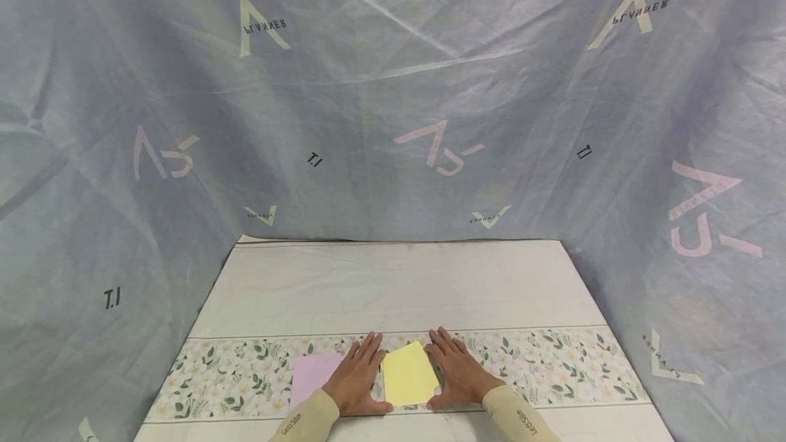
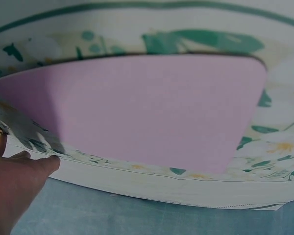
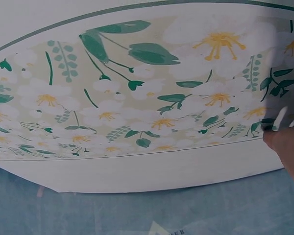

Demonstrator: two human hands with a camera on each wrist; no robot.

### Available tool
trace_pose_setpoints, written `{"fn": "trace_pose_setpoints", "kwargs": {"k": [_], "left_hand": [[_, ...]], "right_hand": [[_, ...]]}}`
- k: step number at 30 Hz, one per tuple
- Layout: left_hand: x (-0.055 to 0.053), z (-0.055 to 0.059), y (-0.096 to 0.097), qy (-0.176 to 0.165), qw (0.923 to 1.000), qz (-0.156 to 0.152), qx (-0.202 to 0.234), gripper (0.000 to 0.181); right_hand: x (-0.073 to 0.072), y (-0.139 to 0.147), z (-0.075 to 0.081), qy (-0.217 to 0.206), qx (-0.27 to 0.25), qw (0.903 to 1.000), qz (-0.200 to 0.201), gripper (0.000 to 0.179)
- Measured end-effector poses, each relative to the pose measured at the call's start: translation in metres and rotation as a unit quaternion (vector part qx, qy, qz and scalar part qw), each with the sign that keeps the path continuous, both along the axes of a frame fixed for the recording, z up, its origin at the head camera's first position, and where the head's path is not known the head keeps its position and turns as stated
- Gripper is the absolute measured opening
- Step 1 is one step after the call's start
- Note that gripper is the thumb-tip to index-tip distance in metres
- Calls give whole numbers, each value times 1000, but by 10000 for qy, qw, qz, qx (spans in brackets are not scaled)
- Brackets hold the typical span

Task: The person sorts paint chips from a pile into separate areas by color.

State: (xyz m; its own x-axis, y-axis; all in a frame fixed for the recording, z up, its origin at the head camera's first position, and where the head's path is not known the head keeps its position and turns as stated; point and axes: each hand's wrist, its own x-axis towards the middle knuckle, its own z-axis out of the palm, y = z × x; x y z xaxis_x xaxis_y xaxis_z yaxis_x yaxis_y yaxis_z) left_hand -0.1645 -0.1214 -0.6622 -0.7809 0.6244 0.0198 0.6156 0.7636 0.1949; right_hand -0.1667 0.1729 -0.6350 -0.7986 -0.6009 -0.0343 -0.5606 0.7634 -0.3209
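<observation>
A yellow stack of paper or card lies on the floral band of the table between my two hands. Its top edge slants, and a corner juts out at the lower right, so the pieces look slightly out of line. My left hand rests along the stack's left side, fingers stretched forward and thumb at its lower left corner. On the opposite side my right hand lies with extended fingers and thumb near the right edge. Left of my left hand is a pink sheet, partly covered by that hand; it fills much of the left wrist view.
A white table with a flowered strip across it bears the sheets. Grey-blue printed fabric hangs behind and on both sides. In the right wrist view only flowered cover, fabric and part of my right hand appear.
</observation>
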Motion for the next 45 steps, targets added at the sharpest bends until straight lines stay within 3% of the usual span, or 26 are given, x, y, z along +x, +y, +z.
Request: {"fn": "trace_pose_setpoints", "kwargs": {"k": [26,45], "left_hand": [[1,1,0,-70,9999,47,55,112],[0,6,2,-296,9995,71,24,116]], "right_hand": [[2,-1,-3,537,102,9985,87,107],[3,0,-4,328,225,9992,57,107]]}}
